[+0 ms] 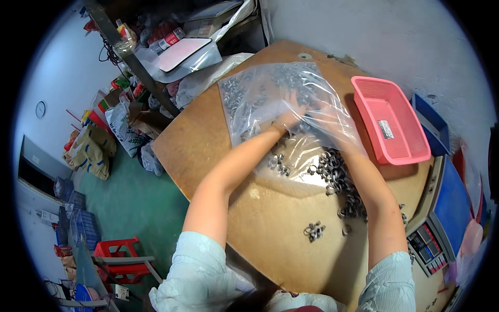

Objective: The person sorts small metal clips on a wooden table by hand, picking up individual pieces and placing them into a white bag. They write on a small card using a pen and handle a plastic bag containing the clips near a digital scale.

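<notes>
A large clear plastic bag [306, 140] lies on the table, with many small dark metal ring-like parts [239, 93] spread inside its far half. My left hand [291, 112] reaches into the bag at its middle, fingers stretched away from me among the parts; a bracelet circles the wrist. Beside it on the right, my right hand [328, 115] is under the clear film, fingers extended toward the left one and blurred by glare. Loose metal parts [338, 174] are heaped near my right forearm, partly hidden by it. A small cluster [314, 231] sits nearer me.
At the right stand a pink plastic basket [382, 145], a blue tray [434, 125] and a scale [429, 247] with a keypad. The brown table [265, 234] has a curved left edge. Beyond it are a metal shelf post [140, 65], piled bags [93, 151] and a red stool [119, 249].
</notes>
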A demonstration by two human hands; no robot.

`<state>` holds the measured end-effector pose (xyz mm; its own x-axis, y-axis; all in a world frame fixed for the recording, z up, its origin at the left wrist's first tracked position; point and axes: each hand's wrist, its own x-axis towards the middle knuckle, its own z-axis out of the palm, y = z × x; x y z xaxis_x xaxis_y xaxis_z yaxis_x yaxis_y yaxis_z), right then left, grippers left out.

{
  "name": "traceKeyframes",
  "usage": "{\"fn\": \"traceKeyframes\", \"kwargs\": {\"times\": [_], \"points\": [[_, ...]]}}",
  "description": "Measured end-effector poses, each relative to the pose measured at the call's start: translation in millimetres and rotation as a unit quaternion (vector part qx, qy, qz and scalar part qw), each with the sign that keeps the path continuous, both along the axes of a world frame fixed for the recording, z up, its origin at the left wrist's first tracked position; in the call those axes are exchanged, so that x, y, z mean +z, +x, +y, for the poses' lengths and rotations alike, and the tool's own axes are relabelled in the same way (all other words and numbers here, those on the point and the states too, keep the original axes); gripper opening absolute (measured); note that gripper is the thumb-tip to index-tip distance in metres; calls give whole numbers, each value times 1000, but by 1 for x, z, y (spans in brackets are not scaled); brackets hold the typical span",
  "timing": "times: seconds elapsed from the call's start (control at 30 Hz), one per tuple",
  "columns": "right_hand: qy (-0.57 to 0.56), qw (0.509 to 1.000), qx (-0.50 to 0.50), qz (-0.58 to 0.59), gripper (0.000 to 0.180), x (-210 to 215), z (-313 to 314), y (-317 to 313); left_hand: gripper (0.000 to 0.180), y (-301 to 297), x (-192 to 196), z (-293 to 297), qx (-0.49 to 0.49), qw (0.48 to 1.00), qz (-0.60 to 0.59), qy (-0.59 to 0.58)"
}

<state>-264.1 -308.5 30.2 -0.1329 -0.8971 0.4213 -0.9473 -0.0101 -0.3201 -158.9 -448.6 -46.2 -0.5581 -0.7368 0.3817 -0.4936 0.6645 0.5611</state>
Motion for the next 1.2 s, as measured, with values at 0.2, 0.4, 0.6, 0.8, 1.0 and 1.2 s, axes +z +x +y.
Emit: {"fn": "traceKeyframes", "kwargs": {"times": [0.2,0.4,0.6,0.8,1.0,1.2], "points": [[45,984,-11,-172,55,-56,53,-27,74,3,18,94,-54,979,-107,168],[32,988,50,-144,65,-26,131,-6,63,39,34,187,-74,985,-3,155],[70,984,49,-159,56,-28,210,9,68,64,28,266,-108,982,33,149],[56,993,56,-93,50,-18,270,24,77,74,21,333,-119,987,49,94],[92,996,-3,-4,48,-13,311,47,72,113,31,381,-218,974,-4,58],[20,991,-133,4,54,-23,344,68,50,163,54,369,-177,981,74,13]]}}
